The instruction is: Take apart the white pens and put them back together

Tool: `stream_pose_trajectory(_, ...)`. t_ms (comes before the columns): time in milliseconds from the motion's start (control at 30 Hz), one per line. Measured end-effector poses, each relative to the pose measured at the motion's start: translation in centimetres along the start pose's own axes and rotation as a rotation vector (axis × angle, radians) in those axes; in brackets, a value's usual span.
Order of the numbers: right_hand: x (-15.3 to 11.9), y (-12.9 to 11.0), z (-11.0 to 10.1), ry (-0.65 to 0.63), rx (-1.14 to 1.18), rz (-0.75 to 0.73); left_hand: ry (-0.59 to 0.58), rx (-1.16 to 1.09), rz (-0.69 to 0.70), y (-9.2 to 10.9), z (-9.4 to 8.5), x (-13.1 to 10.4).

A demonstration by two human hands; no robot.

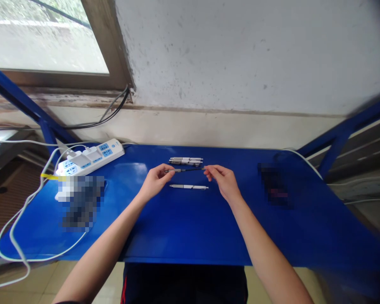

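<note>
Between both hands, level above the blue table, is a taken-apart pen. My left hand (156, 180) is closed, pinching its grey front part (177, 170). A thin dark refill (192, 169) runs from that part to the right. Its right end is at the pinched fingertips of my right hand (224, 180), which partly hide it. A white and grey pen (189, 186) lies crosswise on the table, just nearer to me than the hands. Beyond the hands, several similar pens (186, 158) lie side by side in a group.
The blue table (183, 236) meets a white wall at the back. On the left are a white power strip (109, 153) with plugs, loose white cables (14, 236) and a blurred-out dark object (84, 204). Another blurred dark object (275, 185) lies right. Blue frame bars flank the table.
</note>
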State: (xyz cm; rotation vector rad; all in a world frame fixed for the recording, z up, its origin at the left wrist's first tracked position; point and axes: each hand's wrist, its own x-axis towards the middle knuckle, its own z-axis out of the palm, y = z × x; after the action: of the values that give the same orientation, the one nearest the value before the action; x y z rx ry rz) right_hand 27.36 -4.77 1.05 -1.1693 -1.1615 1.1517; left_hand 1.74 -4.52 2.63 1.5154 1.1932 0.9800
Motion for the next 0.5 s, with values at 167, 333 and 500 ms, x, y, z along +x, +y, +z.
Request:
stream_pose_trajectory(167, -0.9, -0.1, 1.1, -0.092, -0.387, -0.156, -0.076, 0.07, 0.003, 0.2, 0.5, -0.3)
stream_pose_trajectory(333, -0.8, -0.2, 1.1, -0.073, -0.469, -0.223, -0.064, 0.02, 0.011, -0.1, 0.5, -0.2)
stream_pose_trajectory(500, 0.4, 0.9, -1.4, 0.19, -0.745, -0.269, -0.012, -0.076, -0.011, -0.6, 0.2, 0.1)
